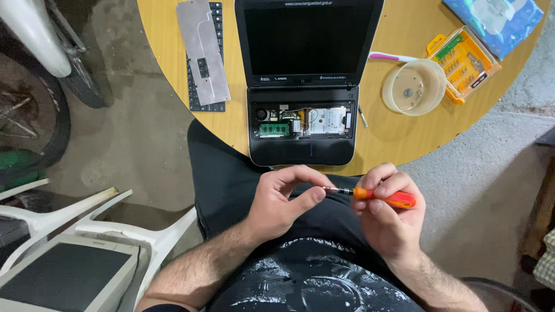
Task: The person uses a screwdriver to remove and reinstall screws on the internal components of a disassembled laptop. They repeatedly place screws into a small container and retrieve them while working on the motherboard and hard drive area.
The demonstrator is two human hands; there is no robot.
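The right hand (pixel 388 215) grips the orange screwdriver (pixel 376 195) over the lap, off the table's (pixel 167 63) near edge. The left hand (pixel 283 199) pinches its tip. The opened laptop (pixel 303 92) sits at that edge, with bare table on both sides.

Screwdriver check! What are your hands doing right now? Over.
Right hand grips orange screwdriver. Left hand fingers pinch its metal tip. Opened laptop sits on the round table ahead; nothing between.
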